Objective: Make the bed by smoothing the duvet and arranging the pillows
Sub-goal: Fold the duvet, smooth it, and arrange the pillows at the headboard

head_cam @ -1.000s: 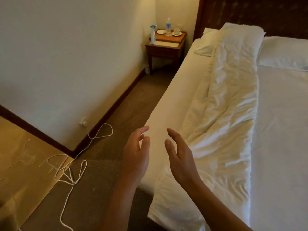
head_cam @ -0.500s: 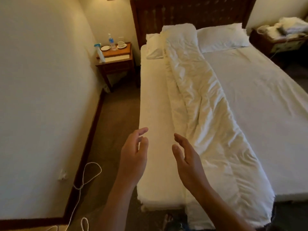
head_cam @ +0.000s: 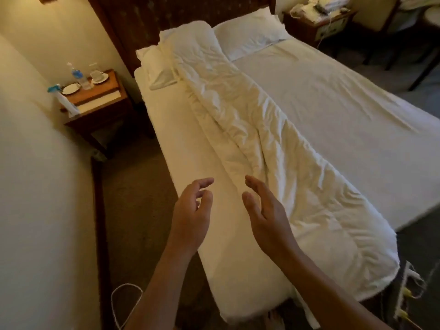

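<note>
Duvet (head_cam: 257,139) bunched in a long crumpled strip, running from headboard (head_cam: 166,17) to foot of bed (head_cam: 357,120), nearer the left edge; lower end hanging over the foot; most of sheet bare on the right, a narrow bare band on the left. Left pillow (head_cam: 156,70) half buried under the duvet's top end, slumped off-square; right pillow (head_cam: 247,38) flat against headboard, looking roughly in place.

Left hand (head_cam: 190,217) raised above the bed's left foot corner, fingers loosely bent and apart, holding nothing; right hand (head_cam: 264,217) just beside it, palm facing inward, fingers spread, likewise holding nothing; neither touching duvet, though right fingertips (head_cam: 248,179) hover close to its near fold.

Progress, judged from the lie of things: barely begun; nothing spread, nothing smoothed. Left to do: grasp the near edge, unfold across to the right side, pull square to both edges and foot, flatten creases, free the left pillow, set both side by side at the head.

Elsewhere: nightstand (head_cam: 95,96) at left with bottle (head_cam: 77,76), cup and saucers; second stand (head_cam: 316,22) at right piled with white items; cord (head_cam: 123,303) on carpet.
</note>
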Demonstrator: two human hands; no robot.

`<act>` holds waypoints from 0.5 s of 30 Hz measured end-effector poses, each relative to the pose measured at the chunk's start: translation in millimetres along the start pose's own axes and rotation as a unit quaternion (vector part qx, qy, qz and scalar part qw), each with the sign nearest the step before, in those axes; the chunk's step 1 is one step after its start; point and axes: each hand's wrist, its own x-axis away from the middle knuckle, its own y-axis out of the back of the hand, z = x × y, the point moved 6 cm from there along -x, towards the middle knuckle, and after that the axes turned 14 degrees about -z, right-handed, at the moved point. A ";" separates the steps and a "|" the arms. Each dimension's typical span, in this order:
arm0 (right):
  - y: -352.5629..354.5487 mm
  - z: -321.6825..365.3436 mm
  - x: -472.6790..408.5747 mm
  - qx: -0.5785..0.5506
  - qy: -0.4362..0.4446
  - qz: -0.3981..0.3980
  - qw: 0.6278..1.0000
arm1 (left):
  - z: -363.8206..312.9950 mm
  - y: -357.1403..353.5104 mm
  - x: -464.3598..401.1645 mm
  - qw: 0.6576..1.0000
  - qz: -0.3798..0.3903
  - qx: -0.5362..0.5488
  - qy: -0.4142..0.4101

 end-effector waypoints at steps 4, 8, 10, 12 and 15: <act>-38.3 -5.7 -10.7 0.003 -0.032 -0.080 0.996 | 25.3 3.9 -60.8 0.998 0.047 0.004 -0.039; -102.8 -2.6 -15.5 0.004 -0.062 -0.166 0.984 | 53.1 26.3 -124.4 0.989 0.108 0.006 -0.096; -134.3 7.6 -16.9 -0.004 -0.087 -0.205 0.975 | 61.6 39.3 -153.3 0.983 0.146 0.001 -0.113; -162.2 20.5 -17.9 -0.016 -0.107 -0.232 0.967 | 62.7 48.5 -175.9 0.972 0.187 -0.003 -0.143; -193.1 32.9 -18.6 -0.025 -0.124 -0.262 0.957 | 62.7 50.0 -204.6 0.950 0.238 -0.011 -0.200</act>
